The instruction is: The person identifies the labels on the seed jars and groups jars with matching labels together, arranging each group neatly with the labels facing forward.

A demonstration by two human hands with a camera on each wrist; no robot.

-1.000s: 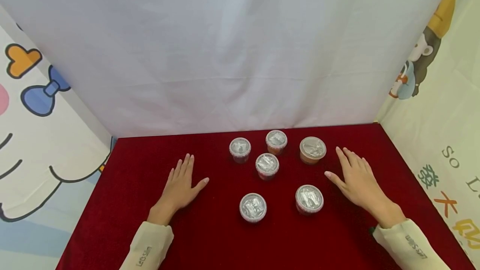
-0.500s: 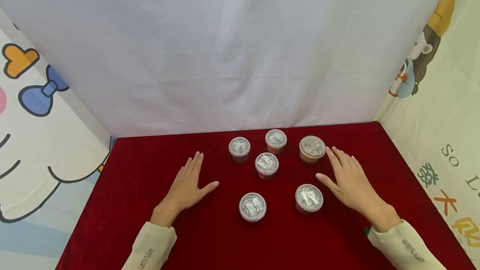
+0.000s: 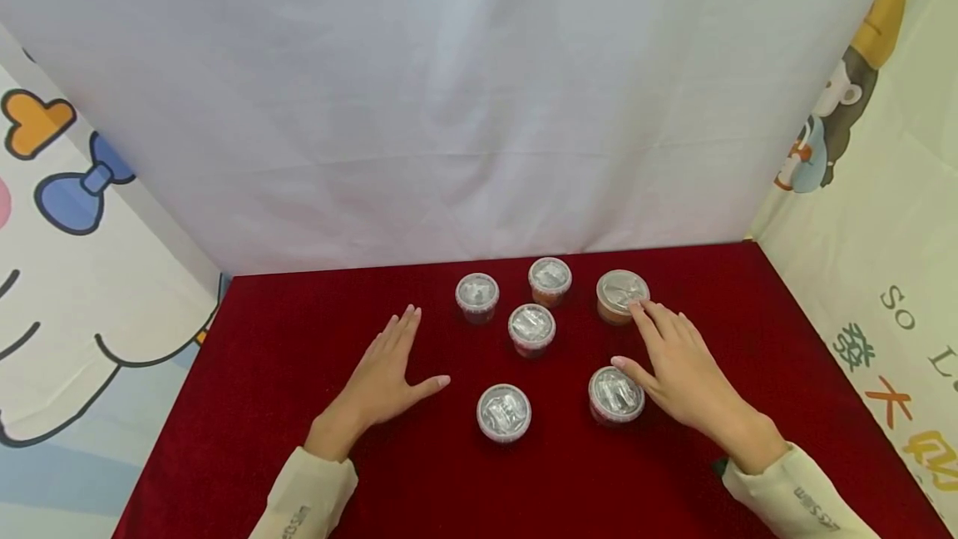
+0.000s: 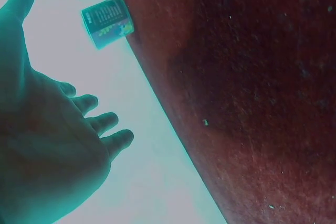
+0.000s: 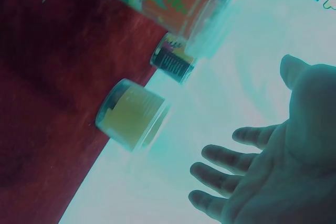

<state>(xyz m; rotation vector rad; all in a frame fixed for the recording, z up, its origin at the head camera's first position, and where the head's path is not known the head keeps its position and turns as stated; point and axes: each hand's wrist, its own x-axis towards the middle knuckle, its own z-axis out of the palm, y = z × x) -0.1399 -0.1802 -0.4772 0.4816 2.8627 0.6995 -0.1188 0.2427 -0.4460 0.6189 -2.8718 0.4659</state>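
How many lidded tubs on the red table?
6: far-left tub, far-middle tub, far-right tub, central tub, near-left tub, near-right tub. None appears hidden.

1. My left sleeve [image 3: 303,495] and right sleeve [image 3: 793,489] are cream, with wide cuffs [image 3: 754,482].
2. Dark grey lettering [image 3: 817,509] marks each, apparently "LetsSlim".
3. A dark green patch [image 3: 720,466] shows beside my right cuff.
4. My left hand [image 3: 380,383] and right hand [image 3: 679,374] are bare.
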